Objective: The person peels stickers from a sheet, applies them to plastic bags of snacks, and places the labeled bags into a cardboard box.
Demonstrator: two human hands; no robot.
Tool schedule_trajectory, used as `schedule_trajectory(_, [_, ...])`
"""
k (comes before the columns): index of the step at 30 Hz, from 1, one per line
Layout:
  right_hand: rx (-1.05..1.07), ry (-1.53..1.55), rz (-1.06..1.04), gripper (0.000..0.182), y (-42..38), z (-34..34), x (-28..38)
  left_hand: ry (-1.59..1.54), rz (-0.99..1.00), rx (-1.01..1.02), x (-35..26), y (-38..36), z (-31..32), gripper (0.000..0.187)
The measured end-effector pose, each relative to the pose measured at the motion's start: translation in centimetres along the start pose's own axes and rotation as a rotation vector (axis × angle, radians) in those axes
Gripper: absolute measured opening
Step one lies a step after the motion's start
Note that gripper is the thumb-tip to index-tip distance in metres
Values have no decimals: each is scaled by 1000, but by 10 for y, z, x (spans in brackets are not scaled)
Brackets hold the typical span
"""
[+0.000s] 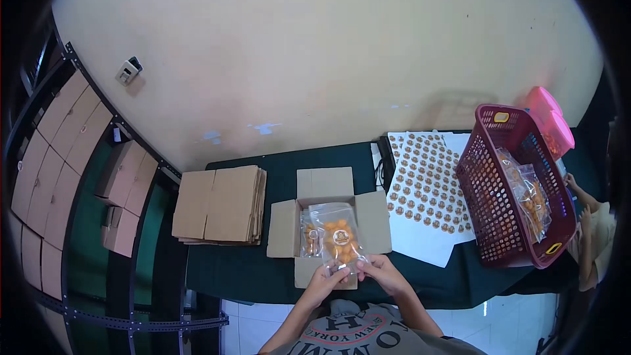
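Note:
Between both hands is a clear plastic snack bag [340, 233] of round orange snacks with a round label on its front. My left hand [327, 280] pinches its lower left corner, and my right hand [384, 274] grips the lower right. The bag hangs over an open cardboard box [282, 229] whose flaps are spread outward. Another snack bag [309, 236] lies inside the box on the left, partly covered by the held one.
Flattened cardboard boxes [217, 204] are stacked at left. Round-sticker sheets [427, 184] lie right of the box, beside a maroon basket [490, 210] holding snack bags [532, 200]. A pink container [551, 125] stands behind it. Shelves [85, 138] hold boxes. Another person [591, 236] is far right.

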State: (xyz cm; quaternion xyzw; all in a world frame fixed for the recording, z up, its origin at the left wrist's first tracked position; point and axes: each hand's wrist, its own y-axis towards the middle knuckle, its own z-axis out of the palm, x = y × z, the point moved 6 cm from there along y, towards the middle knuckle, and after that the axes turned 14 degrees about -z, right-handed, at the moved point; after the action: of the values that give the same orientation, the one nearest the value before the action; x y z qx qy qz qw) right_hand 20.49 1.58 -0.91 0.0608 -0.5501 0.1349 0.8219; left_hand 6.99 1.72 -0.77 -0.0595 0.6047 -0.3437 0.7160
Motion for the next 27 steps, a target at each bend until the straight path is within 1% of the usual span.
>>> schedule_trajectory(2, [-25,-51,-114,16,1,0,6,5,-41,-23,-2,-1,2,26])
schedule_trajectory(4, [-24,-30,-119,16,1,1,4,9,-77,-44,2,0,0,29])
schedule_trajectory(6, [-21,-12,-124,16,1,2,3,-175,-66,-32,7,2,-6,34])
schedule_trajectory(7, [14,-75,-121,17,1,5,1,-175,-66,-32,5,2,-6,34])
schedule_trajectory(8, [50,-139,-117,18,1,8,0,-304,-3,-32,-3,2,-8,32])
schedule_trajectory(9, [50,-141,-114,18,1,8,-1,-436,59,-33,-9,0,-10,31])
schedule_trajectory(10, [118,-227,-54,20,0,10,-6,-441,59,-33,-6,3,-15,31])
schedule_trajectory(11, [189,-313,7,22,-1,12,-11,-401,-1,-35,1,8,-24,31])
schedule_trajectory(12, [192,-317,12,22,0,13,-9,-359,-60,-36,9,13,-30,32])
schedule_trajectory(14, [237,-434,10,22,5,17,-3,-386,-61,-4,14,19,-36,32])
schedule_trajectory(15, [236,-436,8,22,8,19,-3,-406,-63,29,14,20,-38,32])
schedule_trajectory(16, [111,-324,-67,23,13,17,0,-403,-64,32,14,22,-39,32])
schedule_trajectory(17, [-15,-211,-140,26,17,14,2,-314,-62,34,15,24,-38,32])
schedule_trajectory(18, [-20,-209,-142,26,21,14,-1,-224,-60,36,16,26,-37,33])
schedule_trajectory(20, [-37,-171,-177,31,31,10,-4,-195,-53,62,18,32,-36,35])
schedule_trajectory(22, [-84,-191,-175,31,45,0,-15,52,57,-34,19,46,-51,39])
schedule_trajectory(23, [-139,-528,-291,32,54,-15,-18,395,122,-158,14,50,-66,40])
schedule_trajectory(24, [-192,-866,-403,33,60,-17,-11,395,117,-155,12,55,-78,40])
schedule_trajectory(25, [-331,-837,-289,29,66,-25,-15,447,232,-269,2,56,-93,38])
schedule_trajectory(26, [-332,-841,-284,29,78,-26,-17,495,350,-384,-6,54,-107,36])
schedule_trajectory(27, [-354,-966,-211,29,91,-33,-27,395,372,-392,-10,51,-119,31])
